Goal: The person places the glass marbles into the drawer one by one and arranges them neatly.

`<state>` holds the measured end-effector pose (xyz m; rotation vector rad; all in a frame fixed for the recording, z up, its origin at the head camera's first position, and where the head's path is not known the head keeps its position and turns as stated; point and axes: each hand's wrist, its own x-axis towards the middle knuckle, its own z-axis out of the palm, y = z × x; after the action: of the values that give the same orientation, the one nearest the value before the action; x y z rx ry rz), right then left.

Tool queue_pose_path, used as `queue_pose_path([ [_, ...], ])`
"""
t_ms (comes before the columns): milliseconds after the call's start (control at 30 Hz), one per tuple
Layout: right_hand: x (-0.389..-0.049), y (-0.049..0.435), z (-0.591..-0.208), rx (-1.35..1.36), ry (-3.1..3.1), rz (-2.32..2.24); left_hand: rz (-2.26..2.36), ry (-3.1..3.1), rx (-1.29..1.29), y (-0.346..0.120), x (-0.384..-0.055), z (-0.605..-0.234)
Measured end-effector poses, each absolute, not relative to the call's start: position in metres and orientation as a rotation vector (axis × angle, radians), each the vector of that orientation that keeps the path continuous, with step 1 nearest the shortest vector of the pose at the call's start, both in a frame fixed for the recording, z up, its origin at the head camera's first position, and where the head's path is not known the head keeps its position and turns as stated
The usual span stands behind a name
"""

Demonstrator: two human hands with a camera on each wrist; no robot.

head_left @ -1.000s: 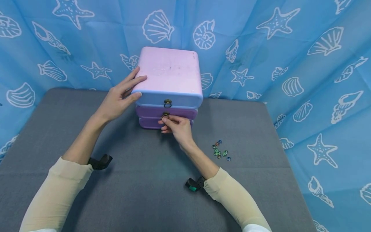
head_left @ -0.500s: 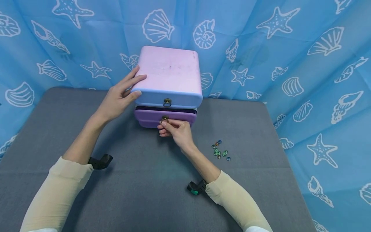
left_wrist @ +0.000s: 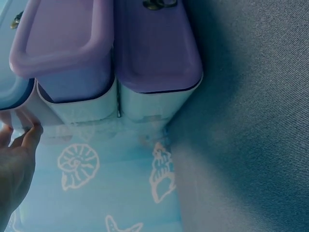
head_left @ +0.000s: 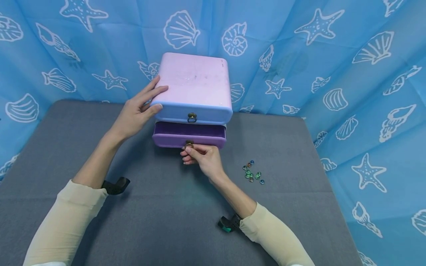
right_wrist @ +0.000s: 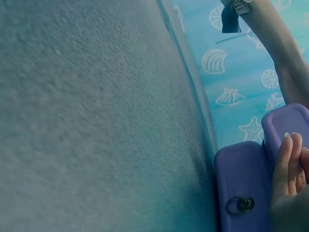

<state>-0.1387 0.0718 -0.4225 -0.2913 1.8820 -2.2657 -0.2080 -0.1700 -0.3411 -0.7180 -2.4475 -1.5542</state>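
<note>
A small drawer cabinet (head_left: 196, 81) with a pink top stands at the back of the table. My left hand (head_left: 134, 112) rests against its left side and top edge, fingers extended. Below the shut blue top drawer (head_left: 173, 112), the purple middle drawer (head_left: 166, 140) is partly pulled out, its visible inside dark purple. Thumb and fingers of my right hand (head_left: 210, 160) pinch the ring pull (head_left: 189, 145) on that drawer's front. The left wrist view shows the purple bottom drawer (left_wrist: 157, 48) pushed in; its own ring pull (right_wrist: 236, 205) hangs free in the right wrist view.
Several small coloured glass beads (head_left: 251, 175) lie on the grey tabletop (head_left: 159, 221), right of my right forearm. A blue curtain (head_left: 283, 55) with white shells and starfish hangs behind the cabinet and along the right side.
My right hand has drawn the middle drawer outward by its ring pull, from nearly shut to partly open, moving toward me. The left hand has stayed in place on the cabinet.
</note>
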Motion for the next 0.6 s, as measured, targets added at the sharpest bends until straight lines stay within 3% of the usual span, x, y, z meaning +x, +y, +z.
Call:
queue_pose_path([
  [367, -0.125, 0.076, -0.423, -0.288, 1.899, -2.240, -1.590, -2.471, -0.686, -0.159, -0.186, -0.314],
  [600, -0.116, 0.079, -0.422, -0.293, 1.906, -2.218, -1.583, -2.468, -0.679, -0.164, -0.198, -0.329],
])
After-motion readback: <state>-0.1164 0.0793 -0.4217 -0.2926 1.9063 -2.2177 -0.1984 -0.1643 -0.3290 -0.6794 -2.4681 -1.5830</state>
